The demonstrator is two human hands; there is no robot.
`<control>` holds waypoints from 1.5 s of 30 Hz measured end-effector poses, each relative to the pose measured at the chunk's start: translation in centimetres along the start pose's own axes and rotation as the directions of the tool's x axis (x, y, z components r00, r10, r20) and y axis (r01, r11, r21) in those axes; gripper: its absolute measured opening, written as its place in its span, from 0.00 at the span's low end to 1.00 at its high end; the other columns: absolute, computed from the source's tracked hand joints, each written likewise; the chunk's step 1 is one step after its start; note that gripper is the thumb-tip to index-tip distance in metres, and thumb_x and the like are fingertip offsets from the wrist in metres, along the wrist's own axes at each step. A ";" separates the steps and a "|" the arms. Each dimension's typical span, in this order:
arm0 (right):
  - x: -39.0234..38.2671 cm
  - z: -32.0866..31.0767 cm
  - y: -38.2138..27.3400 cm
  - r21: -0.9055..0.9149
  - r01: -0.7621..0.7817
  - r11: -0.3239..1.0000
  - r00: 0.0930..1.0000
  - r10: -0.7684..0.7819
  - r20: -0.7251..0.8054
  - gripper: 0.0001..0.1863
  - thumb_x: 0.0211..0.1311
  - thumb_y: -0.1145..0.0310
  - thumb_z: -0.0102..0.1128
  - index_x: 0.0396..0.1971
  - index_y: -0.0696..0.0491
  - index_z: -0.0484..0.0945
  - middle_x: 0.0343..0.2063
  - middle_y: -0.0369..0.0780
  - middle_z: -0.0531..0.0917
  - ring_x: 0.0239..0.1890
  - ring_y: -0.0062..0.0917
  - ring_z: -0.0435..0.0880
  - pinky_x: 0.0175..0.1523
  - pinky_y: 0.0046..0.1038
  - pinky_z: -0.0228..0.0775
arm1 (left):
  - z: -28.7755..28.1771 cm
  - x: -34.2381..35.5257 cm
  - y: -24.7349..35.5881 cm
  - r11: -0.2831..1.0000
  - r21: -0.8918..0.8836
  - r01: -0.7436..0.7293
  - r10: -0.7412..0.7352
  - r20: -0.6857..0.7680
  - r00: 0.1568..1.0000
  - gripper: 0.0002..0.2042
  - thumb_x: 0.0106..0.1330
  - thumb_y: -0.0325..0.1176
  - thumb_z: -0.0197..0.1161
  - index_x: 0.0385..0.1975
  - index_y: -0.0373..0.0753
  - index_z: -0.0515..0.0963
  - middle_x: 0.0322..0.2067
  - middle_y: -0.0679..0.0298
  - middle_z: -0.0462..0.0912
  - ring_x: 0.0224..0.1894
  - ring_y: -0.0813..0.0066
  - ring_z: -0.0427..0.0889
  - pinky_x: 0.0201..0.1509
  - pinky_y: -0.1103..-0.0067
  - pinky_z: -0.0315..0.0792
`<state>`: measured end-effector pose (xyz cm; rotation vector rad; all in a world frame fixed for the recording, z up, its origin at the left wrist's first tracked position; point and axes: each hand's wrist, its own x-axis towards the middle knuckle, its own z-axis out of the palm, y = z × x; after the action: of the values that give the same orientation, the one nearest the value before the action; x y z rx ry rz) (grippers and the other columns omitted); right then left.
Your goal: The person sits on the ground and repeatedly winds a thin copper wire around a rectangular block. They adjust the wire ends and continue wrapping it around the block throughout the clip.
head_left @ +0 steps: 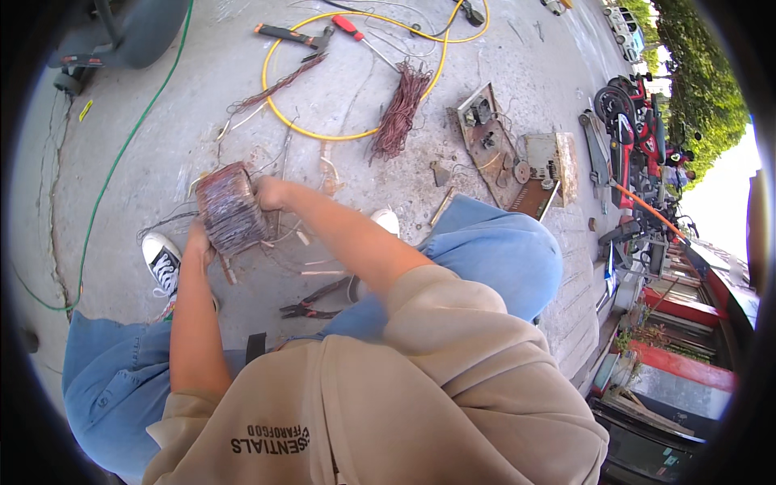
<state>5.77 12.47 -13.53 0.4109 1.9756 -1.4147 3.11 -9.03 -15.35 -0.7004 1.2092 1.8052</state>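
Note:
A boxy coil of wound wire (232,212), rusty brown on top and dark grey down its side, is between my hands, low over the concrete in front of me. My left hand (200,240) grips its near left side, the fingertips partly hidden by it. At its upper right edge my right hand (273,194) is closed against it, fingers curled in. Loose wires stick out around the coil. Long-handled pliers (311,304) lie on the ground nearer my body. A reddish bundle of wire (402,109) rests farther off to the right.
Beyond the coil lie a hammer (295,35), a red-handled screwdriver (361,39) and a looped yellow hose (323,136). A green cord (129,137) runs along the left. Rusty metal casing parts (493,149) lie to the right, with a red motorcycle (622,149) beyond.

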 end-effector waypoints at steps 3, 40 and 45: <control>1.9 0.1 1.2 -0.053 0.016 0.998 0.999 -0.015 0.034 0.18 0.48 0.69 0.69 0.38 0.64 0.82 0.33 0.48 0.85 0.35 0.33 0.81 0.41 0.34 0.73 | -0.4 1.4 -0.8 1.000 -0.011 -0.029 0.029 0.036 0.999 0.14 0.72 0.33 0.46 0.47 0.30 0.72 0.43 0.53 0.81 0.41 0.62 0.83 0.47 0.66 0.80; 3.6 0.4 4.3 0.652 -0.144 0.744 0.990 0.109 0.094 0.13 0.60 0.72 0.60 0.42 0.66 0.78 0.37 0.44 0.84 0.38 0.31 0.83 0.42 0.37 0.76 | 1.2 -0.4 0.3 0.999 0.041 0.015 -0.012 -0.064 0.998 0.13 0.69 0.29 0.48 0.47 0.29 0.74 0.47 0.52 0.79 0.46 0.60 0.79 0.54 0.63 0.73; 2.2 0.4 2.0 0.430 -0.250 0.868 0.964 0.183 0.191 0.03 0.58 0.76 0.59 0.30 0.54 0.80 0.25 0.34 0.81 0.24 0.20 0.78 0.26 0.24 0.73 | -0.4 -0.8 -0.5 0.987 0.141 0.078 -0.065 -0.096 0.993 0.15 0.69 0.29 0.50 0.50 0.28 0.74 0.48 0.54 0.79 0.47 0.66 0.79 0.55 0.70 0.72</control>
<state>5.50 12.54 -16.49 0.6934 1.4216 -1.6978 3.94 -9.55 -15.04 -0.7403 1.3437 1.6235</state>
